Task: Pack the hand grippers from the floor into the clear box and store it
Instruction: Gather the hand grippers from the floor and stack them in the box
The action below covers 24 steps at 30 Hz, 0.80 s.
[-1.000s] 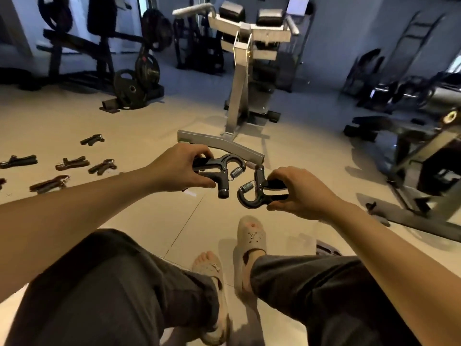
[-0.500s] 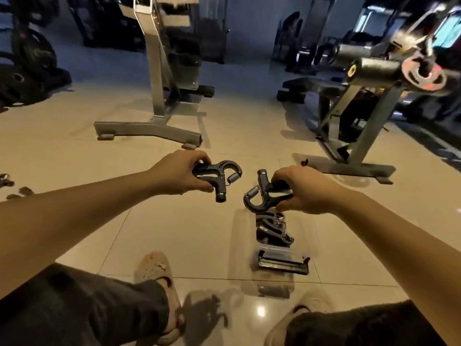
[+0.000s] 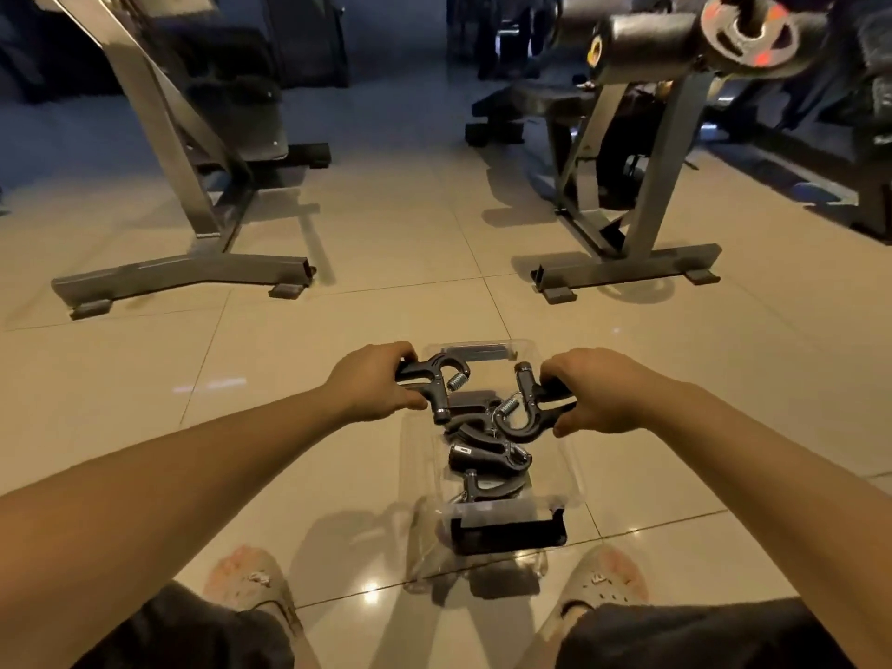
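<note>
Two hand grippers are in my grasp, one in each hand, both held over the far half of the clear box (image 3: 575, 478). The box sits on the tiled floor (image 3: 299, 359) in the lower middle of the frame, just ahead of my sandalled feet. Its long axis runs up the frame, away from me, with a black latch (image 3: 507, 533) across its near end.

Inside it more grippers lie in a loose pile (image 3: 487, 456) along the middle and toward the near end. They overlap, so I cannot count them for certain.

My left hand (image 3: 371, 386) has fingers and thumb curled round one handle of the left gripper (image 3: 437, 376). Its arched head and coil spring point toward the right of the frame, and the free handle hangs down toward the box.

My right hand (image 3: 596, 393) is closed round the handles of the right gripper (image 3: 523, 415). Its rounded head points toward the lower left, and its spring faces the other gripper. The two are near each other but apart.

Steel machine frames (image 3: 183, 272) stand on the floor at the upper left and upper right.
</note>
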Each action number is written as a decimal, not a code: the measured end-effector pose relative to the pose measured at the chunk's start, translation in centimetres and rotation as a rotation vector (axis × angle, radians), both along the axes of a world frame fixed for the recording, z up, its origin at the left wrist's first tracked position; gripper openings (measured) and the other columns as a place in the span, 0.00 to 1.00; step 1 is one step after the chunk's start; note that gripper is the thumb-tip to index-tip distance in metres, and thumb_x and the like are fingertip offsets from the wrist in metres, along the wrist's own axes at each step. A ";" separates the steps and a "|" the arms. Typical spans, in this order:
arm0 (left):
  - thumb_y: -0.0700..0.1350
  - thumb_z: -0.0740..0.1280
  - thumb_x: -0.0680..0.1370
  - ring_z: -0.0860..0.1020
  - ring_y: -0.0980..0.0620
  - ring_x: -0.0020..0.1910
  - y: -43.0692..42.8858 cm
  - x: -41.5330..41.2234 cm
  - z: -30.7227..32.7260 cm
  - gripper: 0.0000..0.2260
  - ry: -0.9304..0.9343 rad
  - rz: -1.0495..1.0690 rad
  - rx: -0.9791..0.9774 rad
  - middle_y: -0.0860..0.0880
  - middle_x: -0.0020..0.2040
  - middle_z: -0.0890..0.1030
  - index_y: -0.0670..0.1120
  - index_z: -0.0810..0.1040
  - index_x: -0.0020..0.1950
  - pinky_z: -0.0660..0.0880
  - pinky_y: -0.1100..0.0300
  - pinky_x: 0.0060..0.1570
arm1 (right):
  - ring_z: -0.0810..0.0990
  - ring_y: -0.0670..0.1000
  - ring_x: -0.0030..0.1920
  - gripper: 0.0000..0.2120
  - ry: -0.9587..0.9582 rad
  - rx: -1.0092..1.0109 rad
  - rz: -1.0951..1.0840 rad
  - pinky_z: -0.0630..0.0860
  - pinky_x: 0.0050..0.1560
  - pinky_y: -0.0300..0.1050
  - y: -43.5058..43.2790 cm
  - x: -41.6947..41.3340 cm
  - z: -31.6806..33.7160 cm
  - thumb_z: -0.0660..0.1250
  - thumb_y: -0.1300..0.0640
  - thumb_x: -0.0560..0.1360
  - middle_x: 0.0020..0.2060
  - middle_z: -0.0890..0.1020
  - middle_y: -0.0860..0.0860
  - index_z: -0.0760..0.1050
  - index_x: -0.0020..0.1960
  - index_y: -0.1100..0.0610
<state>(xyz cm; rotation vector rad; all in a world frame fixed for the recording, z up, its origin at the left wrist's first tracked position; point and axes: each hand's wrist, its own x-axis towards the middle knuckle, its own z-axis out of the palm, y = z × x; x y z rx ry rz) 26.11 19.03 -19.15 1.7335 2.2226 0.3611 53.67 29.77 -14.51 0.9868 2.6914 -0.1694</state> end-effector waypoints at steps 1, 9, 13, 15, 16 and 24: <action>0.59 0.78 0.69 0.78 0.49 0.48 1.0 0.2 -1.0 0.23 -0.015 0.000 -0.005 0.51 0.54 0.82 0.51 0.76 0.59 0.78 0.52 0.48 | 0.76 0.50 0.51 0.23 -0.016 -0.003 -0.001 0.77 0.54 0.47 0.9 0.0 -0.3 0.77 0.42 0.70 0.53 0.79 0.47 0.73 0.59 0.49; 0.57 0.78 0.69 0.80 0.45 0.50 8.5 1.6 -8.1 0.26 -0.032 -0.078 -0.022 0.49 0.54 0.82 0.50 0.73 0.60 0.78 0.50 0.50 | 0.78 0.49 0.50 0.23 -0.027 -0.077 -0.050 0.79 0.55 0.48 6.6 0.7 -3.7 0.77 0.43 0.69 0.51 0.80 0.46 0.75 0.58 0.49; 0.57 0.77 0.68 0.77 0.46 0.51 12.3 2.5 -11.2 0.25 0.007 -0.115 -0.022 0.48 0.53 0.79 0.49 0.75 0.58 0.72 0.55 0.47 | 0.78 0.49 0.51 0.23 -0.054 -0.101 -0.066 0.78 0.55 0.49 9.5 1.8 -5.0 0.77 0.43 0.69 0.52 0.80 0.46 0.74 0.59 0.49; 0.58 0.77 0.67 0.74 0.46 0.56 13.5 2.8 -13.1 0.27 0.037 -0.077 -0.021 0.48 0.57 0.75 0.50 0.76 0.62 0.72 0.52 0.55 | 0.78 0.50 0.51 0.23 -0.053 -0.117 -0.052 0.78 0.55 0.49 10.7 1.6 -5.7 0.77 0.43 0.70 0.51 0.79 0.46 0.74 0.59 0.50; 0.58 0.77 0.68 0.73 0.47 0.59 14.0 3.0 -14.1 0.28 0.048 -0.049 -0.022 0.49 0.59 0.74 0.51 0.76 0.64 0.71 0.51 0.61 | 0.77 0.50 0.50 0.23 -0.045 -0.128 -0.047 0.77 0.55 0.48 11.2 1.4 -6.0 0.77 0.43 0.70 0.51 0.79 0.46 0.74 0.59 0.50; 0.56 0.78 0.70 0.73 0.48 0.62 16.2 4.0 -19.6 0.29 -0.058 0.149 -0.087 0.51 0.59 0.77 0.51 0.76 0.68 0.67 0.49 0.65 | 0.76 0.49 0.48 0.21 0.031 -0.164 0.028 0.76 0.50 0.47 14.9 0.2 -8.9 0.77 0.42 0.69 0.48 0.78 0.45 0.74 0.56 0.48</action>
